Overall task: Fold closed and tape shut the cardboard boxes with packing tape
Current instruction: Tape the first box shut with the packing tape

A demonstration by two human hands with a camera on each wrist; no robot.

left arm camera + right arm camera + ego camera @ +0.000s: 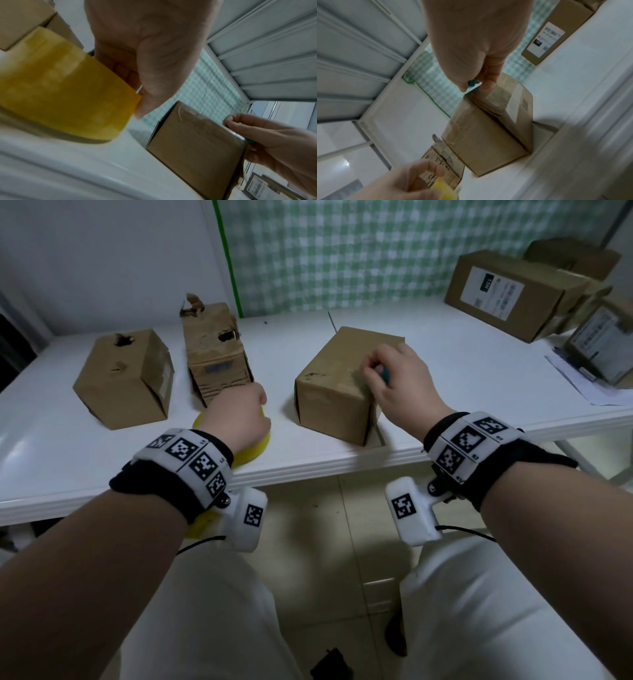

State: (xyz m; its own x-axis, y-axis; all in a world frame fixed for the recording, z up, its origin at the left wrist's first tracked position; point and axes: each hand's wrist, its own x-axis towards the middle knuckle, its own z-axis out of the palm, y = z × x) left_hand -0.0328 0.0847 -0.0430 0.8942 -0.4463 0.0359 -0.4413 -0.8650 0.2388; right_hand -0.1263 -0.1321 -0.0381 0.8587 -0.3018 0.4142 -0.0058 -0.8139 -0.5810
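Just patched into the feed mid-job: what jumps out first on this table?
The yellow roll of packing tape at the table's near edge, gripped by the left hand. Just right of it, the right hand pinches a small teal tool over a closed cardboard box. Two torn boxes stand to the left, the tattered box the taller.

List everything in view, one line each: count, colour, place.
Near box: one, brown, table front, under right hand.
Left boxes: two, brown, torn, table left.
Far boxes: several, brown, white labels, table's right end.
Tape roll: one, yellow, table edge, in left grip.
Teal tool: one, pinched over near box; kind unclear.
Paper: white, table right.
Table: one, white.
Left hand: grips tape roll.
Right hand: pinches teal tool.
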